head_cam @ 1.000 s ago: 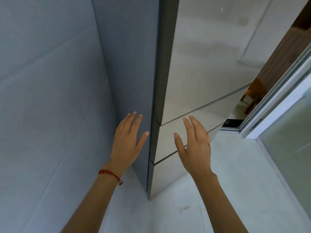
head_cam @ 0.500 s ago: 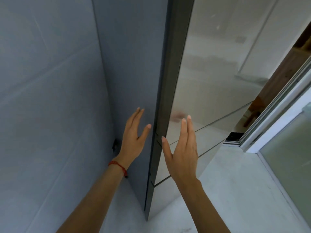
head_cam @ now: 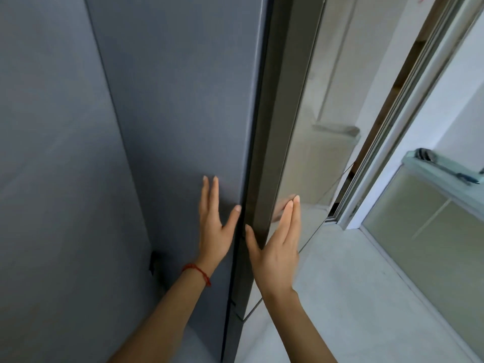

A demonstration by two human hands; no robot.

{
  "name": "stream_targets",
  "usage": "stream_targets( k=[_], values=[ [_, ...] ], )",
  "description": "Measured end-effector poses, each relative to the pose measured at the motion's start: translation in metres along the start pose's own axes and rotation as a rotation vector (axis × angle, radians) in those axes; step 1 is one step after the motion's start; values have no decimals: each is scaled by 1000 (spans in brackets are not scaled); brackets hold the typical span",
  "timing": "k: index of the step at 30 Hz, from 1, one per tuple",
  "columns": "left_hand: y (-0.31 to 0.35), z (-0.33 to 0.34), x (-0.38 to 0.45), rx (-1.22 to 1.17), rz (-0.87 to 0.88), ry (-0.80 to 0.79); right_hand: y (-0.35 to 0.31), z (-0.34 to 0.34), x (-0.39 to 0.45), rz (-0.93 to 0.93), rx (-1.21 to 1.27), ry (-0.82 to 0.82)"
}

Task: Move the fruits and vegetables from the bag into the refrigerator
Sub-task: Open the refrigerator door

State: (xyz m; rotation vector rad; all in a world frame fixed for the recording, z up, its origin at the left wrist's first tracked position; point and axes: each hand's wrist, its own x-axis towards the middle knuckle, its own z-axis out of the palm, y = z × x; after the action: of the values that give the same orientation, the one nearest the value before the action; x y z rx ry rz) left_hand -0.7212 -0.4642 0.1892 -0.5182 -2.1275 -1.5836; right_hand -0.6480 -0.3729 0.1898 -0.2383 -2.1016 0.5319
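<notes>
A tall refrigerator fills the middle of the head view, with a dark grey side panel (head_cam: pixel 183 113) and mirrored front doors (head_cam: pixel 314 142), all closed. My left hand (head_cam: pixel 213 226), with a red string on its wrist, is open and flat beside the side panel. My right hand (head_cam: pixel 277 244) is open with straight fingers at the door's dark front edge (head_cam: pixel 277 142), its thumb on that edge. Both hands hold nothing. No bag, fruits or vegetables are in view.
A grey wall (head_cam: pixel 52 179) stands close on the left, leaving a narrow gap beside the refrigerator. On the right are a sliding door frame (head_cam: pixel 392 142) and a frosted glass panel (head_cam: pixel 429 231). Pale floor (head_cam: pixel 353 297) lies below.
Both hands have risen and come closer to the refrigerator's front corner. The view has moved nearer to the refrigerator and tilted up.
</notes>
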Motion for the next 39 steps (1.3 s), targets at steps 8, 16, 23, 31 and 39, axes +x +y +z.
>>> stream_targets(
  k=[8, 16, 23, 31, 39],
  values=[
    [-4, 0, -1, 11, 10, 8, -5, 1, 0, 67, 6, 29],
    [-4, -1, -1, -13, 21, 15, -3, -1, -1, 90, 42, 45],
    [-1, 2, -4, -9, 20, 39, 28, -55, -14, 151, 169, -37],
    [1, 4, -4, 5, 3, 57, 66, -120, -36, 338, 225, 36],
    [29, 20, -20, -1, -3, 99, 113, -179, -45, 513, 192, 152]
  ],
)
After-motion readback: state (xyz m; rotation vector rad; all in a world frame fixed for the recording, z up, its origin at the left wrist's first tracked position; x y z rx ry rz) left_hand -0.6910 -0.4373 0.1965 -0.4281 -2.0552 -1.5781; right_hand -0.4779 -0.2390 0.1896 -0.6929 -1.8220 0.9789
